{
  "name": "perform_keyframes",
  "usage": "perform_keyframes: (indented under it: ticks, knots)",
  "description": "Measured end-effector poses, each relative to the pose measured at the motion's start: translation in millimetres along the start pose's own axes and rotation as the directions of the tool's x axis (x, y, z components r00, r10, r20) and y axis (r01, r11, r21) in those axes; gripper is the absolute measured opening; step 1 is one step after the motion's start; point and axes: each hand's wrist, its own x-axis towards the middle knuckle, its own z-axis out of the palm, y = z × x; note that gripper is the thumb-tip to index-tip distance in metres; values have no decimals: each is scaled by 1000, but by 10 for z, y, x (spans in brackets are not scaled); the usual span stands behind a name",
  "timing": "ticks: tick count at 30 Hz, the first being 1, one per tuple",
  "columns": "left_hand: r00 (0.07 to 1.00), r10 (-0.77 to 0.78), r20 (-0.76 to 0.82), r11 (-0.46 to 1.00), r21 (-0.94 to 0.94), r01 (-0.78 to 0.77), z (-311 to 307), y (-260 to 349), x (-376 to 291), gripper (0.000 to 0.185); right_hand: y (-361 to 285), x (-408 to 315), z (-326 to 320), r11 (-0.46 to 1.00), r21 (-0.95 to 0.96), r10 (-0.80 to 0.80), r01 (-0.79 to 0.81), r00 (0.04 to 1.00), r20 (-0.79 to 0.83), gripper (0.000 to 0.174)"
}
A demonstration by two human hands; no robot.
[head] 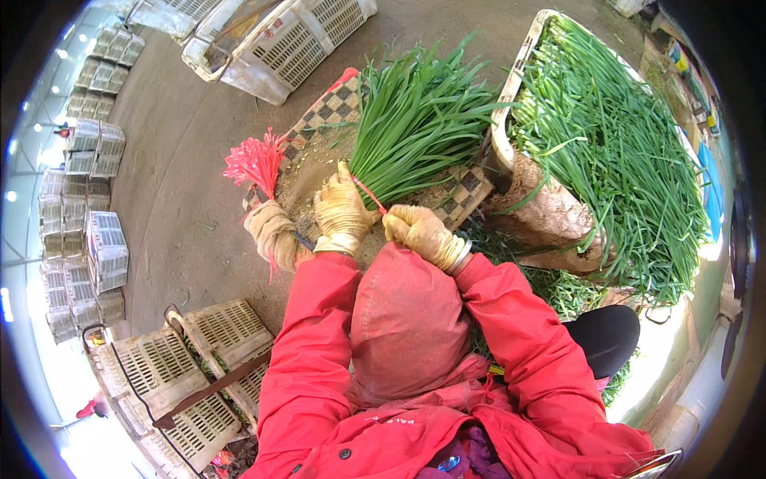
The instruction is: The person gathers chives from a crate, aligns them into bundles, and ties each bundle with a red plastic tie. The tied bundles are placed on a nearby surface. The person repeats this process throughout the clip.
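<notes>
A bundle of long green leafy stalks, probably Chinese chives (419, 120), lies on a checkered board (461, 194) in front of me, leaf ends pointing away. My left hand (344, 209), in a soiled yellowish glove, grips the near end of the bundle; its palm side is hidden. A red plastic tie strip (368, 194) crosses the bundle near that end. My right hand (425, 236), gloved alike, is closed on the strip's end, just right of my left thumb. Left of my hands, a tuft of red strips (254, 160) stands above a cloth-wrapped holder (272, 230).
At right, a white crate (508, 90) heaped with loose green stalks (610, 161) rests by a dirt-covered support (544, 203). Slatted crates stand ahead (293, 48) and at lower left (161, 371). More crates (84, 239) are stacked along the far left.
</notes>
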Motion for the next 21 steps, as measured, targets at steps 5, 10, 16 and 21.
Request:
perform_keyframes:
  ticks: [5, 10, 16, 21]
  knots:
    - [983, 13, -185, 999, 45, -5, 246, 2, -19, 59, -418, 290, 210, 933, -147, -350, 329, 924, -151, 27]
    - [997, -25, -68, 999, 46, 29, 176, -28, 9, 83, -239, 47, 52, 951, -251, -190, 182, 982, -10, 27]
    - [998, 12, -62, 1000, 6, -12, -19, 115, -134, 106, 235, -460, -123, 981, 190, 51, -38, 996, -67, 29]
    - [997, -17, -78, 1000, -9, 16, 4, 154, -158, 109, -34, -416, -357, 897, -431, -58, 97, 993, 102, 25]
